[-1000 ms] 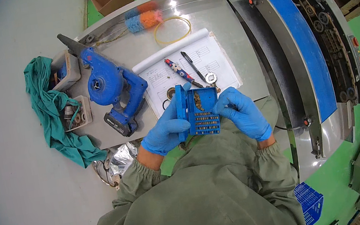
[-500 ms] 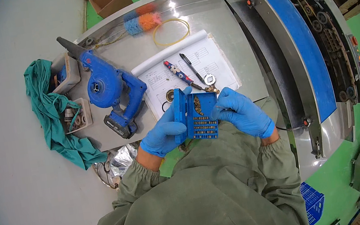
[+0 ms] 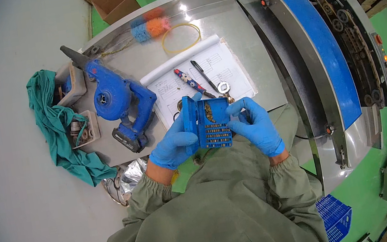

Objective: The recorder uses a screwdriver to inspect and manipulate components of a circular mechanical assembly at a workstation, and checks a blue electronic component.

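Observation:
My left hand (image 3: 174, 143), in a blue glove, is closed round an open blue plastic case (image 3: 216, 135) with rows of small compartments and small brass-coloured pieces (image 3: 209, 114). At the case's right edge is my right hand (image 3: 252, 127), gloved too, fingers bent; anything between them is too small to make out. Behind the case, printed papers (image 3: 168, 89) carry a black pen (image 3: 202, 73), a flower-patterned tool (image 3: 189, 81) and a round metal fitting (image 3: 223, 87).
A blue cordless blower (image 3: 114, 100), two plastic bins (image 3: 96, 131), green cloth (image 3: 49, 123), a yellow loop (image 3: 166, 39) and coloured duster (image 3: 151, 29) lie on the steel table (image 3: 259, 85). Right stands a machine with blue cover (image 3: 311, 46). Cardboard boxes (image 3: 114, 2) and blue crates (image 3: 336, 220) surround it.
Both hands and the case have shifted slightly, the case a little leftward since half a second ago. My right hand's fingers have moved along its right edge and are more bent.

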